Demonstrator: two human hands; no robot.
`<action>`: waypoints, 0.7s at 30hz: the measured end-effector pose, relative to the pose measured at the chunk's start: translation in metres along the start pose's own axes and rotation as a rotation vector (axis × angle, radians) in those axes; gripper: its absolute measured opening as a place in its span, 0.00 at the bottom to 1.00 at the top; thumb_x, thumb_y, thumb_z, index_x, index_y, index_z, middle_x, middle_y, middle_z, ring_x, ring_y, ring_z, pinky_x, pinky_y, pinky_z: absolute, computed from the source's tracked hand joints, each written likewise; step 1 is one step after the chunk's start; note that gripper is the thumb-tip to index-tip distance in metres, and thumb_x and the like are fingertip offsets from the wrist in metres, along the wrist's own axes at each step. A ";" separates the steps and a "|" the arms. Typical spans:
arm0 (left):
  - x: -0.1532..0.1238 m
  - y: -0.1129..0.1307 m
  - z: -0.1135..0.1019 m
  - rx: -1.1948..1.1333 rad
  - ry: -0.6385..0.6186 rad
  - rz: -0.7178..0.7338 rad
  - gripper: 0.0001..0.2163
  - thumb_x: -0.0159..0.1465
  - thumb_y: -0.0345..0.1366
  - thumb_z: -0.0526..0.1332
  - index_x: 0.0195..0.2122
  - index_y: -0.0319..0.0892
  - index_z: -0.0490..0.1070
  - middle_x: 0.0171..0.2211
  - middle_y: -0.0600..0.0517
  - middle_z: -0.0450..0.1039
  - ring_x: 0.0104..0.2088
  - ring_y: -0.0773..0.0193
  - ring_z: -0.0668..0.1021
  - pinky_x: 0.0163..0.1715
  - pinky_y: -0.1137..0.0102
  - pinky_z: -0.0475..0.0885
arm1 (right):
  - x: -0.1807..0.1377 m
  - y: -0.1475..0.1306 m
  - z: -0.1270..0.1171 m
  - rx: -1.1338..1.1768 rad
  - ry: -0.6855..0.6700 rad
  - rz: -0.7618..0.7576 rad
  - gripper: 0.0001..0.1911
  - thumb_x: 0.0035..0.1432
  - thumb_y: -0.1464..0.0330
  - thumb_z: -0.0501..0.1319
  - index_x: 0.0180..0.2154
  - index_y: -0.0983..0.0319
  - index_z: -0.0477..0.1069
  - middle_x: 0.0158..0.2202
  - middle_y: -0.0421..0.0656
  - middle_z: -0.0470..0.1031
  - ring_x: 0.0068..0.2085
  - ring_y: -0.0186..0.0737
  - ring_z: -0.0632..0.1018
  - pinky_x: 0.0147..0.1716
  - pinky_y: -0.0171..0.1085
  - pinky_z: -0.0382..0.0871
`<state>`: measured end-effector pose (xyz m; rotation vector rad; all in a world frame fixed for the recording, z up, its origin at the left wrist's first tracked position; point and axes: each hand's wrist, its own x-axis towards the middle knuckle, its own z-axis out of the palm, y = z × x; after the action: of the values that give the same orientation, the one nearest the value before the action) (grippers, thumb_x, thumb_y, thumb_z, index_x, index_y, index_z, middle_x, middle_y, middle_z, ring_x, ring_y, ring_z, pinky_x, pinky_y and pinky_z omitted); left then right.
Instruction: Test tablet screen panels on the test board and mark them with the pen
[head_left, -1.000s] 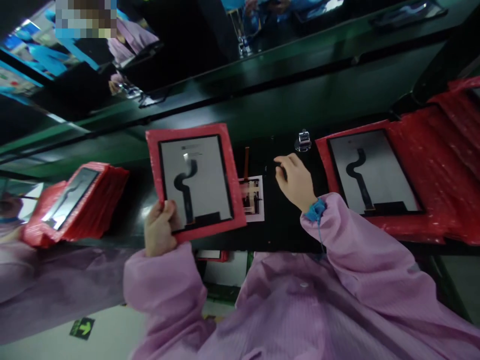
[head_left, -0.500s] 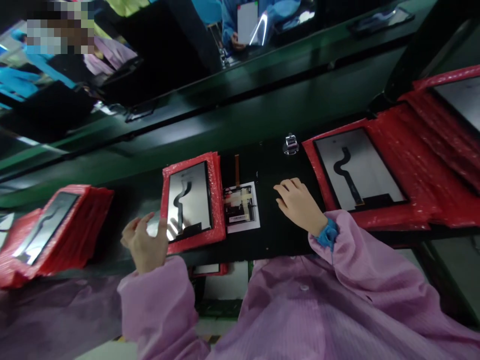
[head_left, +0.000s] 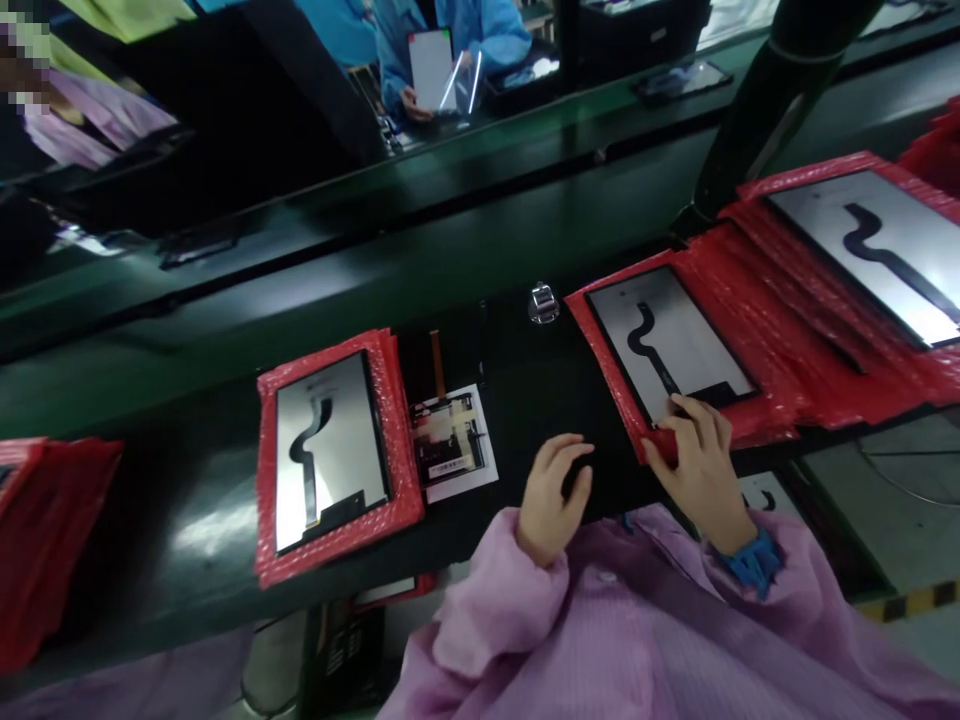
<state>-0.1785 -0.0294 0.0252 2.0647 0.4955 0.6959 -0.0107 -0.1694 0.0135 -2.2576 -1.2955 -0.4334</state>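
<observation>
The dark bench (head_left: 187, 490) runs across my view, a pale glare smeared on its left part, with a green ledge (head_left: 420, 255) rising behind. My right hand (head_left: 697, 470) covers the near left corner of a screen panel (head_left: 667, 335) lying on red wrap (head_left: 600, 335); thumb and fingers touch there, but whether they have closed on it I can't tell. My left hand (head_left: 556, 495) is bare of anything, thumb and fingers curved and apart, well clear of the right. The frame cuts off another panel (head_left: 862, 225) on my right and a red stack (head_left: 52, 550) on my left. Left of centre a third panel (head_left: 337, 450) lies whole on red wrap, beside a circuit piece (head_left: 450, 440) whose print is too small to read. Past it sits a shiny metal fitting (head_left: 544, 303). Across the ledge, a blue-sleeved co-worker (head_left: 487, 35) holds a pale sheet (head_left: 431, 70); the shapes under my bench are murky.
</observation>
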 end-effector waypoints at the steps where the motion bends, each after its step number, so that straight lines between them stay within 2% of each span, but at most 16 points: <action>1: 0.002 0.001 0.010 -0.081 -0.037 -0.041 0.11 0.68 0.29 0.57 0.49 0.42 0.74 0.49 0.45 0.75 0.52 0.61 0.78 0.54 0.63 0.75 | -0.003 0.003 0.000 0.006 0.026 -0.010 0.07 0.65 0.67 0.60 0.43 0.63 0.67 0.57 0.55 0.67 0.59 0.56 0.68 0.57 0.55 0.68; 4: 0.009 0.005 0.031 -0.310 -0.105 -0.197 0.10 0.68 0.32 0.58 0.48 0.41 0.74 0.50 0.44 0.75 0.51 0.59 0.78 0.54 0.61 0.74 | -0.006 0.007 0.001 0.035 0.098 0.004 0.03 0.66 0.68 0.60 0.39 0.61 0.69 0.53 0.51 0.72 0.55 0.51 0.71 0.55 0.53 0.69; 7: 0.017 0.010 0.043 -0.613 -0.123 -0.391 0.13 0.68 0.41 0.61 0.50 0.41 0.73 0.48 0.43 0.76 0.49 0.58 0.78 0.54 0.60 0.73 | -0.006 0.001 -0.001 0.101 0.139 0.002 0.02 0.67 0.69 0.59 0.39 0.59 0.70 0.46 0.47 0.75 0.50 0.48 0.73 0.54 0.53 0.70; 10: 0.028 0.016 0.052 -0.940 -0.130 -0.593 0.21 0.63 0.51 0.65 0.50 0.42 0.71 0.43 0.47 0.77 0.43 0.61 0.79 0.47 0.65 0.74 | -0.010 -0.018 -0.004 0.153 0.087 -0.073 0.05 0.66 0.70 0.59 0.39 0.57 0.72 0.42 0.45 0.76 0.48 0.48 0.74 0.54 0.55 0.70; 13: 0.036 0.019 0.056 -1.014 -0.043 -0.706 0.24 0.55 0.51 0.72 0.46 0.43 0.71 0.39 0.51 0.76 0.38 0.65 0.78 0.42 0.69 0.74 | -0.019 -0.040 -0.007 0.203 -0.007 -0.173 0.09 0.66 0.72 0.58 0.38 0.55 0.75 0.40 0.44 0.77 0.47 0.47 0.74 0.54 0.54 0.72; 16: 0.033 0.022 0.050 -0.967 0.057 -0.732 0.23 0.52 0.47 0.75 0.44 0.42 0.72 0.38 0.52 0.77 0.37 0.66 0.78 0.43 0.70 0.73 | -0.027 -0.055 -0.011 0.236 0.007 -0.221 0.08 0.65 0.72 0.59 0.39 0.55 0.76 0.42 0.43 0.77 0.48 0.46 0.74 0.54 0.51 0.73; 19: 0.017 0.023 0.029 -0.973 0.146 -0.776 0.20 0.53 0.46 0.75 0.41 0.43 0.73 0.38 0.52 0.79 0.38 0.63 0.80 0.43 0.68 0.75 | -0.030 -0.058 -0.018 0.255 0.054 -0.205 0.05 0.63 0.68 0.62 0.42 0.54 0.75 0.46 0.44 0.77 0.51 0.49 0.74 0.53 0.51 0.74; 21: 0.002 0.021 0.011 -0.966 0.220 -0.839 0.21 0.51 0.45 0.76 0.41 0.43 0.74 0.39 0.52 0.80 0.39 0.60 0.82 0.44 0.66 0.76 | -0.030 -0.054 -0.021 0.230 0.071 -0.151 0.11 0.62 0.67 0.64 0.48 0.54 0.72 0.51 0.47 0.75 0.54 0.53 0.73 0.55 0.55 0.72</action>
<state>-0.1680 -0.0457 0.0383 0.7648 0.8590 0.4840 -0.0730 -0.1793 0.0301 -1.9470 -1.4076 -0.3922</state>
